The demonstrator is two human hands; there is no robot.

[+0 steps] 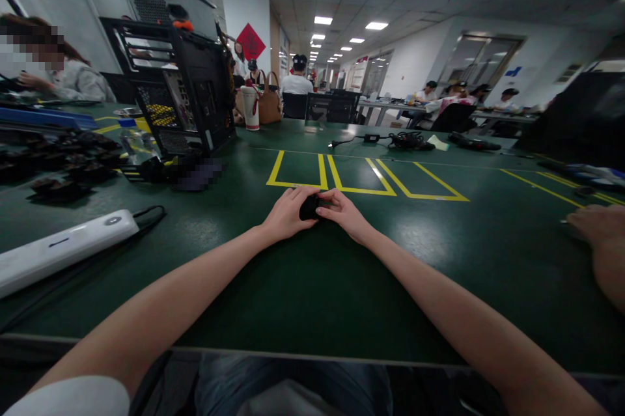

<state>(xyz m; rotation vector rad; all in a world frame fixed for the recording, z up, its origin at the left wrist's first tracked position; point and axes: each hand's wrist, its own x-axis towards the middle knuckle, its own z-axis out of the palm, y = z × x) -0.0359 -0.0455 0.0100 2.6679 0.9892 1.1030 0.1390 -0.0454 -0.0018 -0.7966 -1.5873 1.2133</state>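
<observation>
Both of my hands meet around a small black object (309, 208) over the green table, just in front of the yellow tape outlines. My left hand (289, 213) wraps it from the left, fingers curled over its far side and thumb along the near side. From the right, my right hand (343, 213) pinches at its edge with thumb and fingers. Much of the object is covered by my fingers, and its exact kind cannot be made out.
At left lie a white power strip (68, 248), a pile of black parts (73, 159) and a clear bottle (139, 139). Behind them stands an open computer case (183, 90). Cables (407, 141) lie at the back. Another person's hand (603, 230) rests at right.
</observation>
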